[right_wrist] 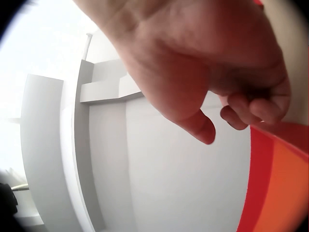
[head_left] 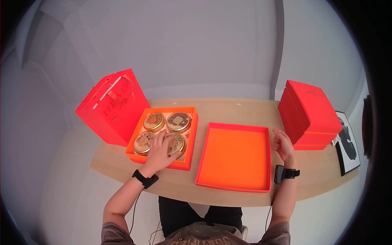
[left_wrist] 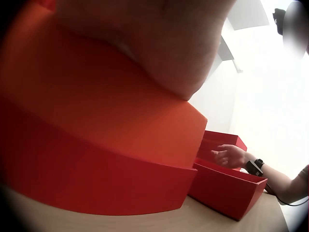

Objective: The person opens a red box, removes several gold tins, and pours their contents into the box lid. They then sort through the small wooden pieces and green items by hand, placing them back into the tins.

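Note:
Four round jars with gold rims sit in an orange box. My left hand lies over the lower right jar, fingers spread and thumb apart; no grip on it shows. In the left wrist view the same hand is above the box's orange side, its fingertips hidden. At the right edge of an orange-lined red lid or tray, my right hand hovers with loosely curled fingers. The right wrist view shows that hand holding nothing, near the red edge.
A red paper bag stands at the back left, against the jar box. Stacked red boxes are on the right, beside a framed picture. The wooden table has a curved front edge, with my legs below it.

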Available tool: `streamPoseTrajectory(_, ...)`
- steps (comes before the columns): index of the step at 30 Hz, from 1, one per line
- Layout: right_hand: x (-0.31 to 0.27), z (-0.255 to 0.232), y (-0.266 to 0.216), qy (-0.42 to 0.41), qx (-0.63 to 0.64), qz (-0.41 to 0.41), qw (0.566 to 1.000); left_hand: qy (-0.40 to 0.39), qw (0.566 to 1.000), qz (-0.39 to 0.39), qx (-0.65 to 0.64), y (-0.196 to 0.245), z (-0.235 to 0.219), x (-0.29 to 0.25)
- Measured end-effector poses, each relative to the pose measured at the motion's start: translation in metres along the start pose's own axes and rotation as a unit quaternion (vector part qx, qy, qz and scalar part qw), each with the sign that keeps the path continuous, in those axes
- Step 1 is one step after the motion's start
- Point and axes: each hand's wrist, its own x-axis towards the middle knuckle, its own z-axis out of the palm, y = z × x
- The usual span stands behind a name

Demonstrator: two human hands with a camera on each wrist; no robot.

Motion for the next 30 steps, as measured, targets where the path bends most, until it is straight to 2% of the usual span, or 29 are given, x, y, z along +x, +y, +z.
streamPoseTrajectory(1,0.001,-0.001,0.001,0.0,0.0,0.002,1.0,0.001,1.0,0.003,0.004,-0.001,0.001,0.0)
streamPoseTrajectory(3,0.001,-0.005,0.005,0.018,-0.115,0.041,0.992,-0.001,1.0,0.003,0.01,-0.001,-0.001,-0.002)
streamPoseTrajectory(4,0.001,-0.006,0.007,0.018,-0.115,0.041,0.992,0.002,1.0,0.002,0.011,-0.001,-0.001,-0.002)
streamPoseTrajectory(6,-0.002,-0.01,0.005,0.016,-0.218,0.066,0.974,0.002,1.0,0.0,0.013,0.005,-0.006,-0.001)
streamPoseTrajectory(12,0.001,-0.015,0.014,-0.047,-0.287,0.092,0.952,0.012,1.0,-0.002,0.006,-0.007,0.005,-0.002)
streamPoseTrajectory(16,-0.002,-0.013,0.014,-0.048,-0.265,0.09,0.959,0.005,1.0,-0.013,0.005,-0.005,0.004,0.0)
streamPoseTrajectory(18,0.005,-0.016,0.026,-0.048,-0.259,0.038,0.964,0.003,1.0,-0.017,0.006,-0.004,0.005,-0.001)
streamPoseTrajectory(21,0.008,-0.016,0.033,-0.062,-0.244,0.01,0.968,0.003,1.0,-0.023,0.005,-0.003,0.005,-0.001)
streamPoseTrajectory(28,-0.002,-0.001,0.028,-0.043,-0.223,0.018,0.974,-0.02,0.999,-0.038,-0.005,0.002,0.001,0.002)
streamPoseTrajectory(30,-0.013,0.003,0.013,-0.055,-0.235,0.053,0.969,-0.034,0.999,-0.039,-0.003,0.001,-0.002,0.007)
